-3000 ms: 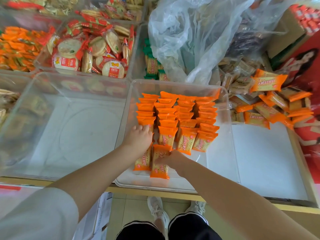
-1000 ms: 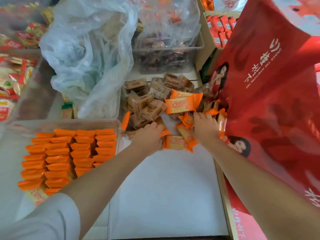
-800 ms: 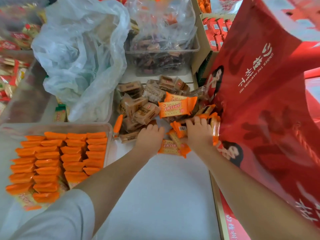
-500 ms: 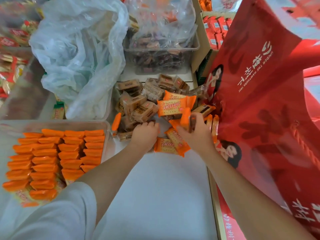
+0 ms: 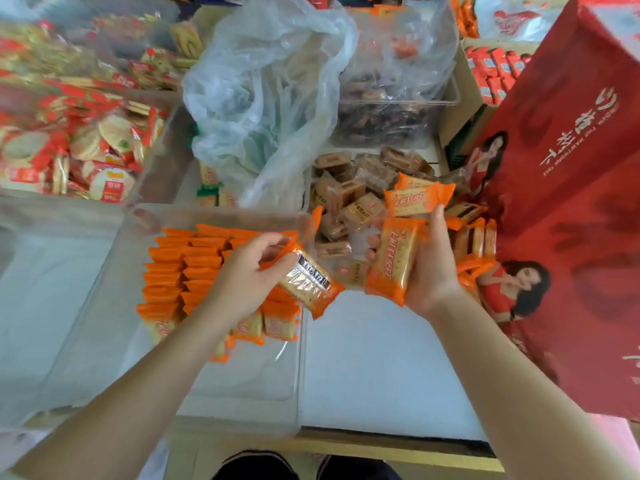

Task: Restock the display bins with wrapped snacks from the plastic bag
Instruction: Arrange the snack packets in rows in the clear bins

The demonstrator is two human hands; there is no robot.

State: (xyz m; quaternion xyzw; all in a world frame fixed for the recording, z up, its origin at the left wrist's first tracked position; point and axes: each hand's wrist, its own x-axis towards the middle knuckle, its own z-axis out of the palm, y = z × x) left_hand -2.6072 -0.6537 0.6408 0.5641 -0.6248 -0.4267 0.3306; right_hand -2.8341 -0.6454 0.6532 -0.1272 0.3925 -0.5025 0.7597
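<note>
My left hand (image 5: 247, 275) grips one orange-ended snack pack (image 5: 308, 284), held above the right edge of the clear display bin (image 5: 104, 306). Rows of orange snack packs (image 5: 187, 268) fill the middle of that bin. My right hand (image 5: 427, 268) holds two orange snack packs (image 5: 393, 259), one lengthwise in the palm and one (image 5: 415, 199) sticking out above the fingers. Behind the hands lies a loose pile of brown and orange wrapped snacks (image 5: 356, 202) on the white surface. The crumpled clear plastic bag (image 5: 263, 98) sits behind the bin.
A red printed box (image 5: 571, 202) stands close on the right. More orange packs (image 5: 472, 242) lean against it. Bins of round red-wrapped crackers (image 5: 90, 147) are at the left, and a clear tub of dark snacks (image 5: 388, 123) at the back. The wooden shelf edge (image 5: 391, 445) runs along the front.
Both hands have lifted out of the loose pile with orange packs. The left hand has moved left and back over the bin. The view has swung left.
</note>
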